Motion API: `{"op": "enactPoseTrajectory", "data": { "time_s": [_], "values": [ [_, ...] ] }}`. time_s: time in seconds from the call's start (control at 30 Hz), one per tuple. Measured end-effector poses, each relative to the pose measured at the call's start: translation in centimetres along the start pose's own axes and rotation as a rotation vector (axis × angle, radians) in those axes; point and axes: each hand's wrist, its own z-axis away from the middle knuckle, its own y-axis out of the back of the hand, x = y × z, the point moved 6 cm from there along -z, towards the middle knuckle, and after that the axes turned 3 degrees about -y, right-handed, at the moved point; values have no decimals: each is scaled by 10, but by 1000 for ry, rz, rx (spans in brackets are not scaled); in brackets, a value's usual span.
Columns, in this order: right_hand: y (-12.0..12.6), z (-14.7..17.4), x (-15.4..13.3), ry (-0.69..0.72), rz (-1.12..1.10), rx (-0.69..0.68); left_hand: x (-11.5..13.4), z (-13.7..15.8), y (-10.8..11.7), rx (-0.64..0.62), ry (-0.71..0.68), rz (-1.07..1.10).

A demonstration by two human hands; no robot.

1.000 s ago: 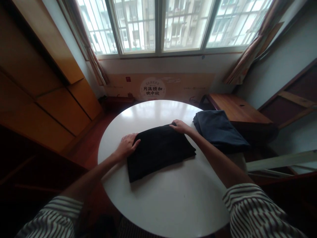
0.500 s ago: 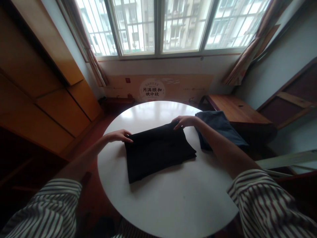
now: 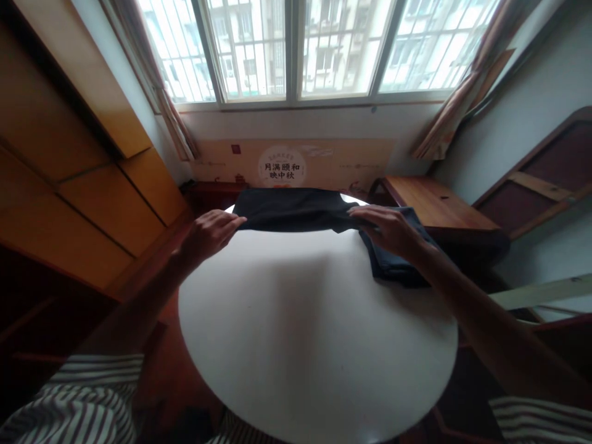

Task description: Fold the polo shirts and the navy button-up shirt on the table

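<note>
Above the far side of the round white worktop (image 3: 259, 345), we hold up a black garment (image 3: 291, 209), its exact kind unclear to us. Our left hand (image 3: 213, 231) and right hand (image 3: 391, 228) each keep a closed grip on one end. Our right arm (image 3: 444, 265) partly hides the folded navy garment (image 3: 393, 265) at the worktop's right; our right sleeve (image 3: 541, 419) is cut off.

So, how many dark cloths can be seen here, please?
2. The black cloth is held between the left hand and right hand; the blue cloth lies at the right of the table, partly hidden. Others beneath it cannot be excluded.
</note>
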Motion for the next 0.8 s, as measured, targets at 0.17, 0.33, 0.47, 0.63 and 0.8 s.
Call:
{"op": "enactPoseTrajectory", "data": {
  "time_s": [0.17, 0.33, 0.47, 0.63, 0.8],
  "values": [
    [-36, 103, -50, 222, 184, -170, 89, 78, -27, -116, -246, 10],
    [-41, 173, -89, 163, 74, -322, 149, 131, -18, -230, -254, 210],
    [-29, 154, -84, -133, -134, -228, 128, 121, -15, -245, 24, 498],
    [-52, 111, -25, -743, -212, -102, 45, 126, -65, -172, 898, 575],
    [-95, 106, 13, -1037, -374, -288, 16, 142, -122, -177, 1315, 913]
  ]
}}
